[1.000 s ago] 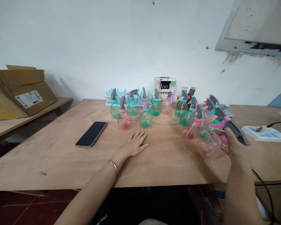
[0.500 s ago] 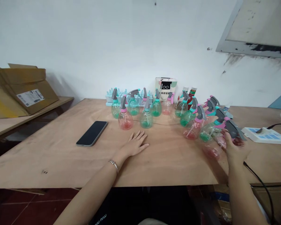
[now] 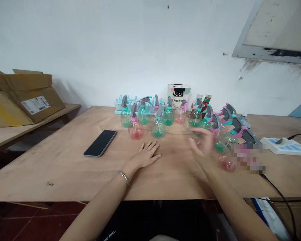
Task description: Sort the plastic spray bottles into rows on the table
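My left hand [image 3: 145,156] lies flat on the wooden table [image 3: 65,180], fingers spread, just in front of a green spray bottle [image 3: 158,130] and a pink spray bottle [image 3: 135,130]. Smeared by motion, my right hand [image 3: 203,144] hangs over the table with thumb and fingers apart and nothing visible between them. It partly covers a pink spray bottle [image 3: 215,123] in the right-hand cluster. Beside it stands a green spray bottle [image 3: 223,142] with a grey and teal head. Farther right is a grey and pink spray head [image 3: 249,138], its bottle blurred out. A pink bottle part [image 3: 227,163] lies near it.
A phone [image 3: 100,143] lies on the left. Light-blue racks [image 3: 117,107], a printed bag [image 3: 178,95] and red bottles [image 3: 206,102] stand at the back. A white power strip [image 3: 286,146] with a black cable [image 3: 278,190] is on the right. A cardboard box [image 3: 27,97] sits far left.
My right hand has let go of the grey and pink-headed spray bottle at the right and swung left. My left hand stays flat in place.
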{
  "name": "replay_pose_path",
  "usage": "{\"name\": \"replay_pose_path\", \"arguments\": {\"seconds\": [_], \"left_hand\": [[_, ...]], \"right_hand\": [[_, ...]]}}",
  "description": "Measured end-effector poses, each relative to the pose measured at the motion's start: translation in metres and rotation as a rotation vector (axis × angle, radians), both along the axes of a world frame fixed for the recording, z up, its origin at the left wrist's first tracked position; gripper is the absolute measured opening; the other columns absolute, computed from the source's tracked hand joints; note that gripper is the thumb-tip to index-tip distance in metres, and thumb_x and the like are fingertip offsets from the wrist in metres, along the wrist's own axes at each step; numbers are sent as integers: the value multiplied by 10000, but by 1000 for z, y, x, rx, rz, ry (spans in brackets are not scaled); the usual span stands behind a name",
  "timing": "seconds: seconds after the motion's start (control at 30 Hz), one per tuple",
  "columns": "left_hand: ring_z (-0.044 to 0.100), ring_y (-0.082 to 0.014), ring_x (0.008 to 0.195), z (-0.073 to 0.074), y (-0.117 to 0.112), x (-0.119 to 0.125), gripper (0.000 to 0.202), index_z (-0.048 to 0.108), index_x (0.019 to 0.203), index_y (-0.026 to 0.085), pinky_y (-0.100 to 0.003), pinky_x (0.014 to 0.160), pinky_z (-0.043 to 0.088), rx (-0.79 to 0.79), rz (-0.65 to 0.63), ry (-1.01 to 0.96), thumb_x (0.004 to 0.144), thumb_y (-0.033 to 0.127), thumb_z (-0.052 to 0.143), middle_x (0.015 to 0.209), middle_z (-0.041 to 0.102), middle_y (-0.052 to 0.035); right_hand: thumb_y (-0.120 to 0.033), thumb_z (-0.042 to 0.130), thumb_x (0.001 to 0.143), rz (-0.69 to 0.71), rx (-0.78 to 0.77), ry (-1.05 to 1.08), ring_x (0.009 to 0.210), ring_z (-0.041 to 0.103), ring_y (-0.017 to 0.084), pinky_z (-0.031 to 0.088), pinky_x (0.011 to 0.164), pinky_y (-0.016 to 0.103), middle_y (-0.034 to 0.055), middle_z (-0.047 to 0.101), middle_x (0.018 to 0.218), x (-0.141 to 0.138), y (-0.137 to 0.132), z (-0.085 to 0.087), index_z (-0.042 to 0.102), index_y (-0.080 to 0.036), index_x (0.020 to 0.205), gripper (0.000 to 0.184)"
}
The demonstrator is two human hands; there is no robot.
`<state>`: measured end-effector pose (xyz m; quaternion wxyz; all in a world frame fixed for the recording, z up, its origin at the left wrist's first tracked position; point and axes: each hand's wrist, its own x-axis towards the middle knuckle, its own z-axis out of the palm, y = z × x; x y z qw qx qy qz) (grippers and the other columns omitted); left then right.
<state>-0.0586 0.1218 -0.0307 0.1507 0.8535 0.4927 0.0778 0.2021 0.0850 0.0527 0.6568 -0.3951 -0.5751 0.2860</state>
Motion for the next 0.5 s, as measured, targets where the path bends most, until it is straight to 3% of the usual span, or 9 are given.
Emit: {"name": "replay_pose_path", "arguments": {"seconds": [0.07, 0.13, 0.23, 0.3, 0.37, 0.43, 0.5], "left_hand": [[63, -282, 1516, 2, -1, 1, 722, 261, 1537, 213, -526, 1204, 37, -6, 3, 16, 961, 648, 249, 1631, 144, -87], [59, -287, 1516, 3, -2, 1, 719, 262, 1536, 210, -533, 1203, 37, -10, 2, 18, 962, 644, 248, 1631, 143, -89], [60, -289, 1515, 3, -2, 1, 711, 271, 1531, 229, -538, 1202, 37, -8, -2, 7, 959, 652, 244, 1630, 153, -88], [59, -289, 1515, 3, -2, 1, 709, 273, 1530, 228, -538, 1201, 38, -8, -5, 12, 961, 649, 239, 1629, 154, -92], [57, -284, 1516, 3, -2, 1, 704, 272, 1531, 223, -535, 1203, 42, -7, -11, 18, 966, 641, 231, 1628, 163, -92], [54, -278, 1517, 3, -3, 0, 703, 273, 1531, 221, -527, 1206, 47, -6, -12, 19, 968, 638, 232, 1628, 166, -89], [55, -277, 1517, 3, -4, 0, 704, 277, 1530, 222, -524, 1207, 50, -6, -5, 14, 966, 642, 240, 1632, 147, -84]], "right_hand": [[-364, 784, 684, -13, 41, -148, 1184, 495, 263, 333, 1105, 462, 89, 529, 1235, -45, 39, -5, 509, -240, 1094, 509], [-393, 817, 650, 11, -32, -187, 1259, 428, 277, 279, 1136, 470, 114, 452, 1340, -79, 82, -8, 441, -210, 1127, 635], [-389, 825, 640, 13, -57, -180, 1369, 297, 295, 188, 1177, 468, 135, 353, 1432, -107, 134, -6, 388, -190, 1107, 670], [-322, 816, 650, 10, -50, -164, 1387, 271, 258, 169, 1190, 418, 108, 352, 1436, -116, 155, -2, 373, -196, 1093, 640], [-226, 773, 683, 24, -47, -149, 1312, 362, 191, 227, 1170, 357, 45, 459, 1334, -122, 166, 3, 383, -207, 1075, 553], [-166, 669, 755, 55, -54, -142, 1090, 499, 128, 337, 1099, 311, -38, 573, 1071, -123, 169, 6, 432, -211, 1021, 359], [-146, 558, 807, 90, -56, -135, 859, 528, 96, 413, 1014, 280, -88, 562, 831, -121, 166, 7, 485, -212, 937, 163]]}}
